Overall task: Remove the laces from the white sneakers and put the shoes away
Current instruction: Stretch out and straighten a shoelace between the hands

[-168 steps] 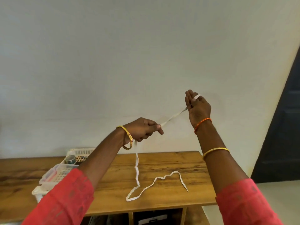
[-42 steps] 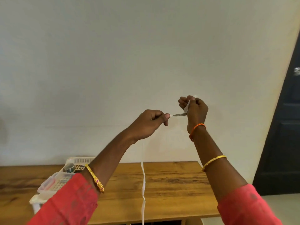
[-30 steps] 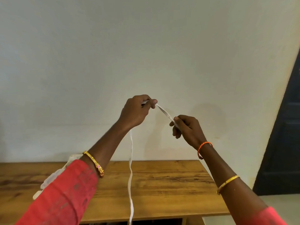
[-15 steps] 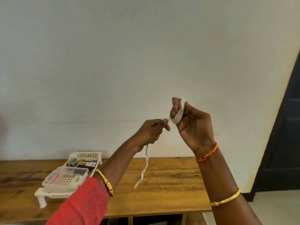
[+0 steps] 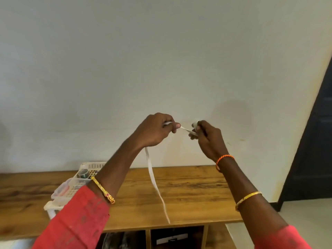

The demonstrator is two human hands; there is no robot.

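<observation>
Far left on the brown wood-grain worktop (image 5: 188, 198) sits a white slotted plastic organiser tray (image 5: 71, 186), partly behind my red sleeve (image 5: 79, 220); not part of this step.

My left hand (image 5: 154, 130) is raised above the worktop, thumb and forefinger pinching the flat white fabric shoelace (image 5: 152, 177). From that grip the lace's free length hangs nearly straight down, drifting slightly rightward, and its tip ends at about the front edge of the worktop; I can't tell if it touches the wood.

Between the hands a short taut span of lace runs left to right, roughly level, dipping a bit toward the right hand.

My right hand (image 5: 208, 139) is just beside the left, at almost the same height, fingers curled round a small white bundle of wound lace (image 5: 195, 124) that shows at the fingertips. So the right grip is closed on the coil and the left grip is a narrow pinch on the feed.

Key relation: the unwound lace lies below and to the left of the coil, long axis vertical, fed through the left hand, which is nearer to it. Likely step: winding the removed lace into a bundle. The next wrap needs the left hand to feed slack up and across to the right.

No white sneakers are in view. Dark cubbies (image 5: 176, 238) show under the worktop, contents unclear.
</observation>
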